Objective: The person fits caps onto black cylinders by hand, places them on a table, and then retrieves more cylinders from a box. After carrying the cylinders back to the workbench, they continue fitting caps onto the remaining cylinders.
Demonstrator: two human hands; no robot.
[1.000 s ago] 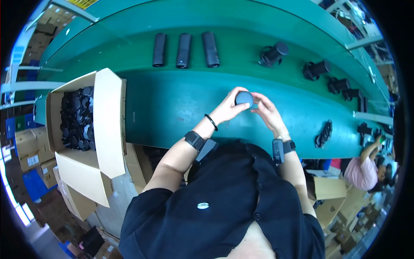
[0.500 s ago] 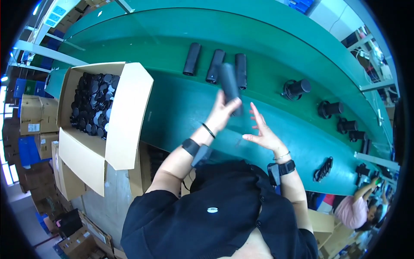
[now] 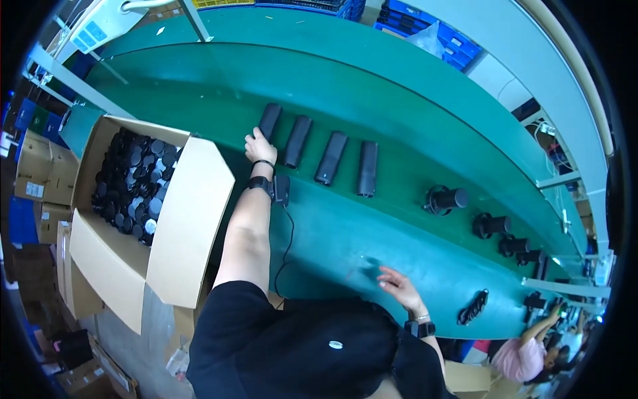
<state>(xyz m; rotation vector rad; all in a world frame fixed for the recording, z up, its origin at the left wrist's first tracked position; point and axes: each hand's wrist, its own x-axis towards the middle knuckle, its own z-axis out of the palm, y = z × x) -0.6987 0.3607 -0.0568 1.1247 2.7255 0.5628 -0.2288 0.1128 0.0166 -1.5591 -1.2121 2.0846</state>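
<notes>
My left hand (image 3: pixel 259 145) reaches far out, its fingers closed round the near end of a black tube (image 3: pixel 270 118). That tube lies on the green conveyor belt at the left end of a row. To its right lie three like it: a black tube (image 3: pixel 298 141), another black tube (image 3: pixel 330 158) with a hollow near end, and a third black tube (image 3: pixel 367 169), spaced slightly apart. My right hand (image 3: pixel 399 287) hovers over the near green worktop (image 3: pixel 319 233), fingers stretched out and holding nothing.
An open cardboard box (image 3: pixel 189 219) full of black round caps (image 3: pixel 136 179) stands at left. Several black flanged cylinders (image 3: pixel 446 199) sit on the belt at right. A dark coiled item (image 3: pixel 473 308) lies near the front edge. Another person (image 3: pixel 522 359) works at far right.
My left hand has carried the black tube left and laid it at the row's left end. My right hand has drawn back nearer my body. The view has shifted.
</notes>
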